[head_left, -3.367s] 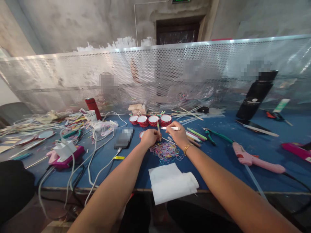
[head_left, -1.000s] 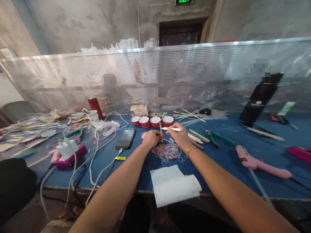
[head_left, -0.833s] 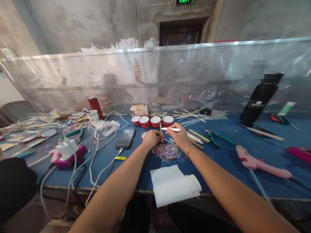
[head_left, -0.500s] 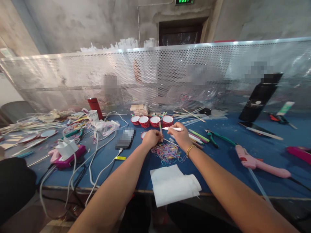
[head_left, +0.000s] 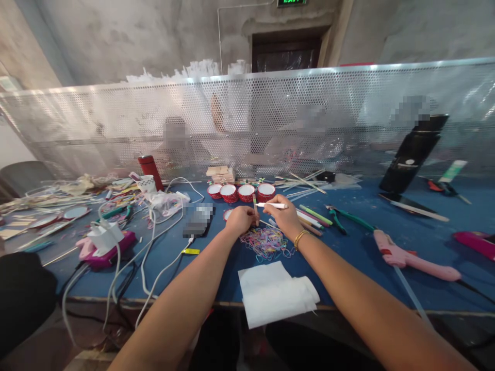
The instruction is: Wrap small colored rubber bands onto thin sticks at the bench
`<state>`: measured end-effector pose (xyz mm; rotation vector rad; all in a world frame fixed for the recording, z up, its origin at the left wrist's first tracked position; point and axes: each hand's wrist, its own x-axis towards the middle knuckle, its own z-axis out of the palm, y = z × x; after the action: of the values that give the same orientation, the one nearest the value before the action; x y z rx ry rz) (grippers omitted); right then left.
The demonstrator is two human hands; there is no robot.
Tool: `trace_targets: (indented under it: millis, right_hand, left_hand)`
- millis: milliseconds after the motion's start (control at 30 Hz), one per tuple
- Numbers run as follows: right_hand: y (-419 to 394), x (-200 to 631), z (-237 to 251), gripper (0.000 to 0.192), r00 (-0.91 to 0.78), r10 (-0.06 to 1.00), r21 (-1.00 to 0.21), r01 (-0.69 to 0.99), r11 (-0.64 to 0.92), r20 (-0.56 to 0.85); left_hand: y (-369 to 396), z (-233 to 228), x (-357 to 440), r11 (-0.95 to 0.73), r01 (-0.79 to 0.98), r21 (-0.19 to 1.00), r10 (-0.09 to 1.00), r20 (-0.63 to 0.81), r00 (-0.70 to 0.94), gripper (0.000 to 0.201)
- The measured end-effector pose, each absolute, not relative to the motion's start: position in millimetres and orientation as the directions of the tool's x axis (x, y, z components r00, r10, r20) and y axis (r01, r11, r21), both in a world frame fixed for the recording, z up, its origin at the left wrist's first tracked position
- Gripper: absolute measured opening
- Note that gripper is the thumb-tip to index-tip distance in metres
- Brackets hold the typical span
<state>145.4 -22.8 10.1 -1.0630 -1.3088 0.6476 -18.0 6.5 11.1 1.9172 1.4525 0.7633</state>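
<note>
My left hand [head_left: 238, 220] is closed around a flat wooden craft stick [head_left: 255, 202], held upright with a greenish mark near its top. In my right hand [head_left: 286, 219] is a white marker pen [head_left: 277, 205], its tip pointing left and close to the stick; whether it touches I cannot tell. Below both hands lies a pile of colourful rubber bands [head_left: 266, 244]. Several small red drums with white tops [head_left: 246, 193] stand in a row just behind. Another white-topped piece is partly hidden by my left hand. Coloured markers [head_left: 316, 215] lie right of my right hand.
A folded white cloth [head_left: 279, 298] lies at the table's front edge. To the right are green-handled pliers [head_left: 338, 220], a pink glue gun [head_left: 413, 263] and a black bottle [head_left: 413, 154]. Left are a phone [head_left: 198, 220], white cables and a purple power strip [head_left: 102, 257].
The marker pen and my right hand have shifted slightly left, bringing the tip closer to the stick. My left hand keeps its hold on the stick.
</note>
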Motion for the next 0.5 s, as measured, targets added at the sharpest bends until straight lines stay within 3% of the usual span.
trace_targets:
  millis: [500]
  right_hand:
    - [-19.8,145.5,7.7,0.015,0.194,0.873,-0.891,0.179,0.418,0.448]
  left_hand:
    - [5.0,14.3,-19.3,-0.24,0.637,0.732,0.964,0.102,0.247,0.021]
